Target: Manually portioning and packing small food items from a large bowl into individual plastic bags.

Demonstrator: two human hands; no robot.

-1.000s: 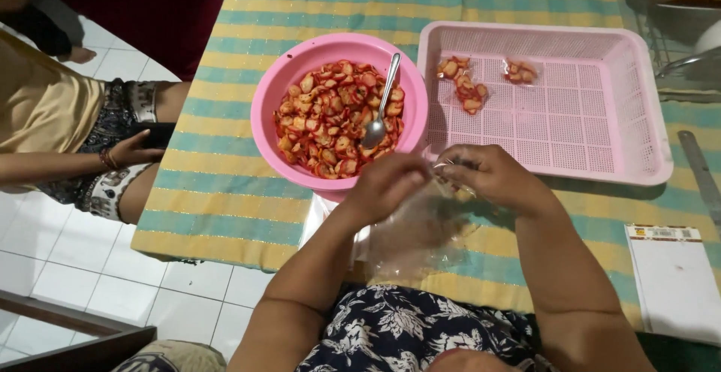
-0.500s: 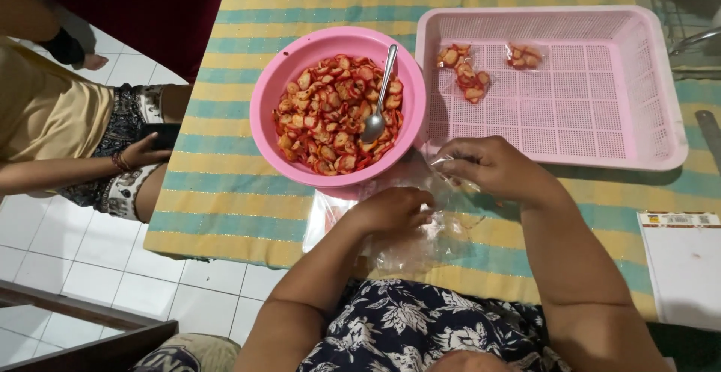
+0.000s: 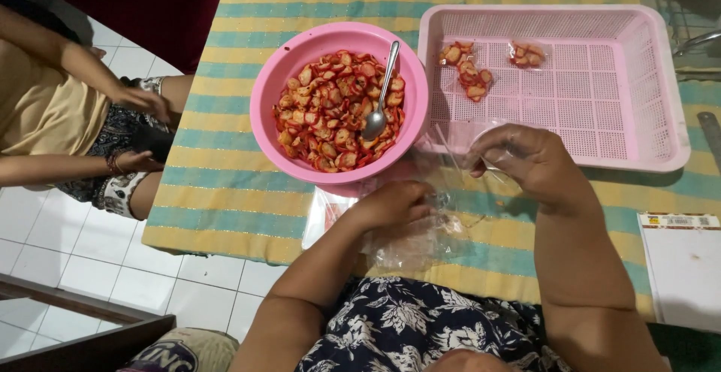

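Pink bowl (image 3: 339, 105) is holding red chips and one spoon (image 3: 380, 94); right of it, a tray (image 3: 653, 86) with two packets. Below it, left hand (image 3: 394, 205) is pressing bags (image 3: 417, 237); right hand (image 3: 526, 158) is pinching one bag (image 3: 481, 133).

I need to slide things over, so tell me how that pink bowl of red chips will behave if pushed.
The pink bowl would probably slide as one stiff piece on the striped cloth, maybe bunching it. Heaped red chips likely weigh little. The metal spoon leaning on the rim may shift or topple.
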